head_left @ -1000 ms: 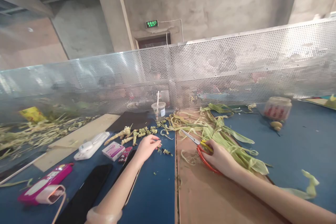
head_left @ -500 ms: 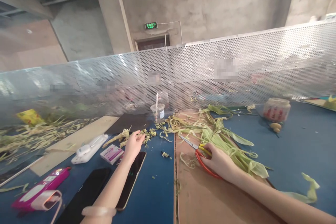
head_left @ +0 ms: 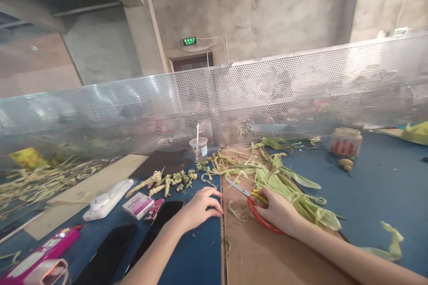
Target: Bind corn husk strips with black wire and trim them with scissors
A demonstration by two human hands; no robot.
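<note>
My right hand [head_left: 279,211] grips a pair of scissors [head_left: 245,192] with red and yellow handles. Their blades point to the far left, slightly parted, over the brown board [head_left: 264,258]. Just left of the board's edge, my left hand [head_left: 202,207] hovers low over the blue tabletop, thumb and fingers apart, with nothing visible between them. Pale green corn husks [head_left: 287,187] lie in a heap beyond and beside the scissors. Small knotted husk pieces [head_left: 187,180] and longer twisted husk shapes [head_left: 145,182] sit beyond my left hand.
Left of my forearm lie two dark phones [head_left: 107,251], a purple-white box [head_left: 138,205], a white device [head_left: 109,200] and a magenta device [head_left: 43,254]. A plastic cup with a straw [head_left: 199,149] stands before the perforated metal screen [head_left: 160,120]. A jar [head_left: 346,141] stands at the right.
My left hand has moved right and nearer, from the knotted pieces to the board's edge. It now covers where a small knotted piece lay. My right hand still holds the scissors.
</note>
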